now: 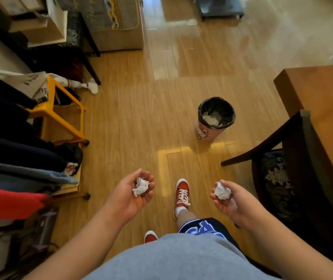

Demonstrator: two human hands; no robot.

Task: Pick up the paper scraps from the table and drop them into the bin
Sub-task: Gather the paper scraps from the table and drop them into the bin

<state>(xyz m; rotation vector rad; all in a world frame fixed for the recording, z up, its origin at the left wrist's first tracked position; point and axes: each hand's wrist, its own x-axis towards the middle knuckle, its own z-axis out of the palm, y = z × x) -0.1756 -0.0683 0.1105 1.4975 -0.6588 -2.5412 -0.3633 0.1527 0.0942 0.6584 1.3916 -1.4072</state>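
Observation:
My left hand (130, 196) is palm up with fingers curled around a crumpled white paper scrap (141, 186). In my right hand (235, 201), the fingers and thumb grip a second crumpled white paper ball (222, 191). A small pink bin (209, 132) with a black liner stands on the wooden floor ahead and to the right, with pale paper lying inside it. Both hands are held low in front of my body, well short of the bin. The wooden table (327, 91) is at the right edge.
A dark chair (294, 158) with a patterned cushion stands against the table on the right. A yellow trolley frame (60, 116) and hanging clothes (16, 158) line the left. My red shoes (182, 194) stand on the floor between my hands.

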